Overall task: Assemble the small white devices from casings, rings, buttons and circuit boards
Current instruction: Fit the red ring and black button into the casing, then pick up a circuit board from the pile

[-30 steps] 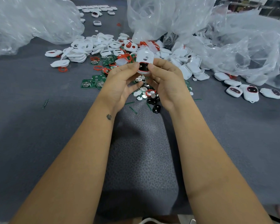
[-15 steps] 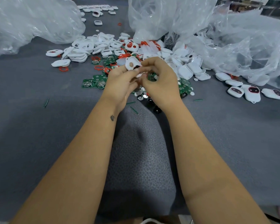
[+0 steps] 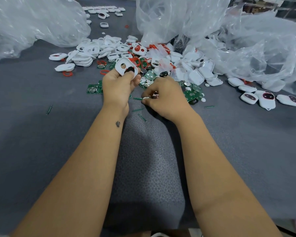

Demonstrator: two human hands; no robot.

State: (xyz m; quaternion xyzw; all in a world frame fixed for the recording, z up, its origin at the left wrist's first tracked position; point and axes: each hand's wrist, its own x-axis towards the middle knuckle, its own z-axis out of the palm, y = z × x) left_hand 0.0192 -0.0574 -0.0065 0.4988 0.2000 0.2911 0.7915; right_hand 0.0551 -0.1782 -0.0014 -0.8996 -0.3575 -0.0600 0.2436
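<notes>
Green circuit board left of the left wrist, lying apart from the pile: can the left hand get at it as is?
Probably not without freeing up first. The circuit board lies bare on the grey mat with nothing over it, but the left hand grips a white casing.

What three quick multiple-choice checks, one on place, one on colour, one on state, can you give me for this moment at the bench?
1. Where do the three finished devices with dark faces lie?
A. right of the hands
B. left of the hands
C. inside a bag

2. What colour are the loose rings?
A. blue
B. red
C. yellow

3. What is the left hand doing?
A. resting flat
B. holding a white casing
C. lifting a bag

Answers:
1. A, they sit on the grey mat at the right.
2. B, red rings lie by the casings.
3. B, its fingers grip the casing while the right hand pinches a small part at the mat.
</notes>
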